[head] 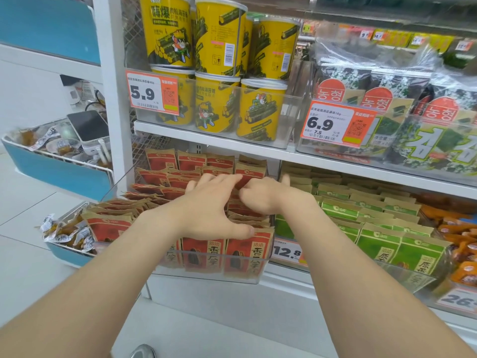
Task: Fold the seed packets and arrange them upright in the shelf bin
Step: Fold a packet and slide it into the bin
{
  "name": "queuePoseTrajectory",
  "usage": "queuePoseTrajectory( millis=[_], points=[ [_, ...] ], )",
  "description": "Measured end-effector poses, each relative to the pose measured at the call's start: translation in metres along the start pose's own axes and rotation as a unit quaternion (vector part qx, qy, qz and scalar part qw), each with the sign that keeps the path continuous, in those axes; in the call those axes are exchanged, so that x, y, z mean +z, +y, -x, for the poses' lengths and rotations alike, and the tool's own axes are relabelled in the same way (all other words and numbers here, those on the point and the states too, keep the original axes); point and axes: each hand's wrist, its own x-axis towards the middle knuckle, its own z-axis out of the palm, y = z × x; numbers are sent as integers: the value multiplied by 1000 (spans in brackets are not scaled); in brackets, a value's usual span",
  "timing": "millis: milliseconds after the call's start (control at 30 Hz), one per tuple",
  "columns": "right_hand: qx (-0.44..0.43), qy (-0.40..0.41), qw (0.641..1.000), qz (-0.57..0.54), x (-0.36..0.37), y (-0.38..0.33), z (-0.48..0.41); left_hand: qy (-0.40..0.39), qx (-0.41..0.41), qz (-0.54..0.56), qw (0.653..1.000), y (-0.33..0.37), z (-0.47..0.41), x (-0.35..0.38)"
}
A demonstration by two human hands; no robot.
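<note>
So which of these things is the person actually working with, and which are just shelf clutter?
In use: red seed packets, clear bin, left hand, right hand.
Just there: green packets, yellow tubs, seaweed packs, price tags.

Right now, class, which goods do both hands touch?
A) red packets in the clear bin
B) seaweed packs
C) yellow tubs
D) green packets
A: the left hand and the right hand both touch the red packets in the clear bin.
</note>
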Motion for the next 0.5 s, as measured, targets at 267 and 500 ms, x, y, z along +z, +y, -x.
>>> queuePoseTrajectory(
  millis=[267, 500],
  points=[
    [8, 230, 968, -98, 7, 12, -5, -72, 2, -26, 997, -5, -11, 8],
    [36, 238, 970, -22, 13, 1, -12, -79, 17, -51, 995, -6, -7, 3]
  ],
)
